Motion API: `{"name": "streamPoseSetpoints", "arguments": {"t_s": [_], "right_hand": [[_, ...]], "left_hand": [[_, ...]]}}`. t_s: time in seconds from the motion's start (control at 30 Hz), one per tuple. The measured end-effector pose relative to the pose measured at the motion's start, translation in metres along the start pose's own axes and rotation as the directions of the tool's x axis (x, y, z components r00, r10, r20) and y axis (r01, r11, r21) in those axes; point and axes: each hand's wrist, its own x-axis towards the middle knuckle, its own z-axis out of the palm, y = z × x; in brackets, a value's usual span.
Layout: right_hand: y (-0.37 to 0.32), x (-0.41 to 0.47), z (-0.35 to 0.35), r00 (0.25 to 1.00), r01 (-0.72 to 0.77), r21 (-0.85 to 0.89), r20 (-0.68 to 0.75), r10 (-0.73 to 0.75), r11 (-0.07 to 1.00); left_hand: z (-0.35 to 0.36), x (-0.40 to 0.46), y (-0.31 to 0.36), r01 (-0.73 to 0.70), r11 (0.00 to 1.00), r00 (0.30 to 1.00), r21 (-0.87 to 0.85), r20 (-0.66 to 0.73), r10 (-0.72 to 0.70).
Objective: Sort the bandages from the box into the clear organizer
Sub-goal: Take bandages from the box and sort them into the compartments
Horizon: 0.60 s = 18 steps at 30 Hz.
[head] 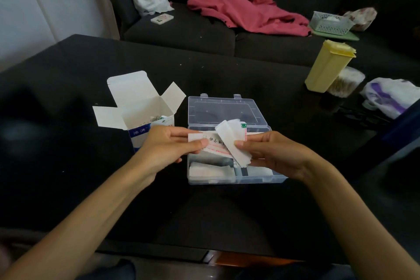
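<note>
Head view: both hands hovering over the clear organizer, lid lying open behind it on the black bench. Left hand pinching one end of a strip of wrapped bandages, thumb on top. Right hand pinching the other part, a white folded section sticking up between the hands. Both grips clenched on the bandages, nothing released. Bandages hanging just above the organizer's rear compartments, apparently not touching its floor. White pieces already lying in the front compartments; exact contents hard to tell through the plastic. Opened bandage box standing just left of the organizer, flaps up, more wrappers showing inside.

Judging the step: separating or folding the strip before dropping it into a compartment; sorting looking partly done, box not yet emptied.

Risks from here: tearing a wrapper instead of the perforation if pulling unevenly; strip unfolding and landing across the divider rather than in one compartment; loose piece slipping onto the dark bench; left forearm knocking the light cardboard box over while reaching back.

Background: yellow lidded container far right, red garment on the sofa behind.
</note>
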Motion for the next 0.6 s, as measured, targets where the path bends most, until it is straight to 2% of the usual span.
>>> {"name": "streamPoseSetpoints", "arguments": {"t_s": [0.17,0.27,0.4,0.5,0.6], "right_hand": [[-0.001,-0.002,-0.010,0.994,-0.001,-0.080,-0.106,-0.007,0.997],[0.000,-0.003,-0.019,0.975,0.021,-0.068,-0.221,-0.035,0.997],[0.001,-0.003,-0.019,0.967,0.037,-0.063,-0.248,-0.051,0.997],[0.001,-0.002,-0.016,0.973,0.045,-0.076,-0.225,-0.061,0.996],[0.000,-0.003,-0.015,0.987,0.037,-0.064,-0.153,-0.046,0.997]], "left_hand": [[-0.004,0.001,-0.003,-0.053,0.997,0.998,0.054,0.039,0.051],[-0.004,0.001,-0.008,-0.095,0.966,0.992,0.241,0.101,0.073],[0.005,0.000,-0.018,-0.177,0.750,0.982,0.638,0.066,0.176],[0.008,-0.003,-0.018,-0.197,0.621,0.963,0.758,0.031,0.268],[0.009,-0.002,-0.017,-0.190,0.533,0.963,0.825,0.052,0.263]]}}
